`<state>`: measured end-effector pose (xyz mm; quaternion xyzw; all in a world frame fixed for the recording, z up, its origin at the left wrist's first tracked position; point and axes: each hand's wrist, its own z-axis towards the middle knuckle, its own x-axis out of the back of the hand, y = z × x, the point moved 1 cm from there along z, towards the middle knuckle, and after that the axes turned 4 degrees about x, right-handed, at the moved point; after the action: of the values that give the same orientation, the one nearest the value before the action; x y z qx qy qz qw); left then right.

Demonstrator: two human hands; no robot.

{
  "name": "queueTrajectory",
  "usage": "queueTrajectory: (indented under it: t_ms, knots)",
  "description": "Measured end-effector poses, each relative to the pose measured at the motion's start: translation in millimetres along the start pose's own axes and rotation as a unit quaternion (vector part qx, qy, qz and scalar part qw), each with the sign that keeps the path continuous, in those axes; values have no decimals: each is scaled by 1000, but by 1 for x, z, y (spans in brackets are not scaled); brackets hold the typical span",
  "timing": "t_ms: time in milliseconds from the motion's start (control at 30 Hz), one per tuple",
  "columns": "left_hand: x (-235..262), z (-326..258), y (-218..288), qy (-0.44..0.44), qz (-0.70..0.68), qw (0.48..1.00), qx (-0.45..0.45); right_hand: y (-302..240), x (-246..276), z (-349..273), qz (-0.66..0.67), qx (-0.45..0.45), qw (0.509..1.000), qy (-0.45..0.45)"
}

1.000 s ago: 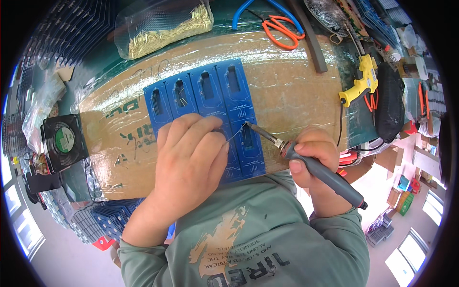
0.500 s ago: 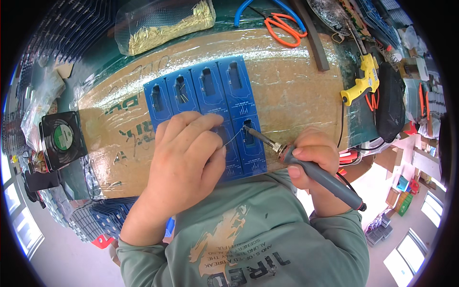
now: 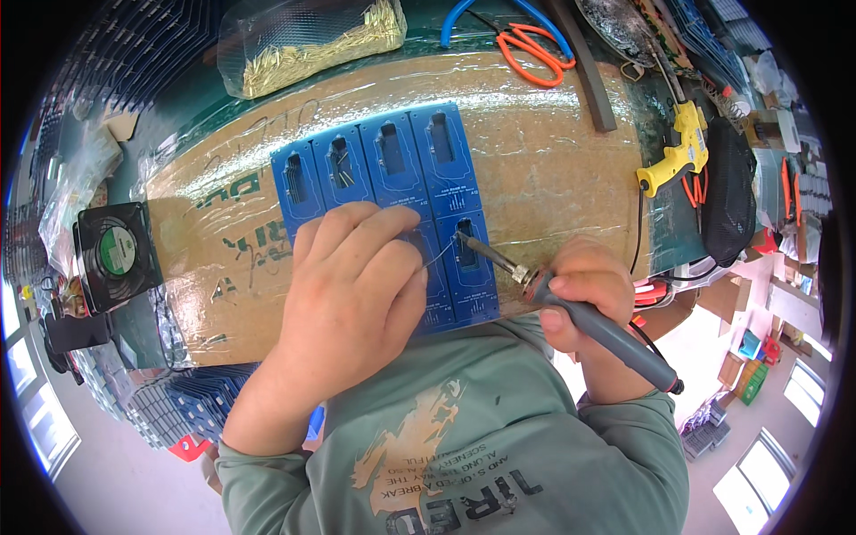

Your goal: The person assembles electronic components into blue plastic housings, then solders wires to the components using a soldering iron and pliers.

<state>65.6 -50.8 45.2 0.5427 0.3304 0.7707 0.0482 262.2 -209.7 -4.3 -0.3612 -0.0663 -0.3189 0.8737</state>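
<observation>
My right hand is closed round the grey handle of a soldering iron. The iron's tip meets the near right section of a blue circuit board panel, at the upper edge of a cut-out. Thin solder wire runs to that same spot from my left hand, whose thumb and forefinger pinch it. The left hand rests over the panel's near left part and hides it. Several slotted sections show along the panel's far row, and a few thin metal pins lie in one of the slots.
The panel lies on a taped cardboard sheet. Beyond it stand a clear tray of brass-coloured pins and orange-handled cutters. A small black fan is at left; a yellow soldering gun and a dark bar are at right.
The panel and both hands have shifted very slightly to the right in the picture. The iron's tip and the solder wire stay at the same spot on the board.
</observation>
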Motion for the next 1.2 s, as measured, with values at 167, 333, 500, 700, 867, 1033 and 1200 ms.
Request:
queueTrajectory:
  t_ms: [167,333,500,700,867,1033,1200]
  knots:
    - [2,0,0,-12,-8,1000,-6,-2,1,0,7,2,1000,-6]
    - [1,0,-1,-8,-2,1000,-6,-2,0,0,2,-4,1000,-12]
    - [0,0,0,-5,3,1000,-6,-3,-1,0,6,-3,1000,-11]
    - [0,0,0,-6,5,1000,-3,-4,2,-2,7,-6,1000,-14]
    - [5,-1,-1,-32,-8,999,-5,-8,7,-5,8,13,999,-36]
    - [8,-1,1,-47,3,999,-9,-11,3,-3,-23,24,999,-25]
    - [7,-1,2,-50,8,999,-11,-11,3,-3,-26,28,999,-28]
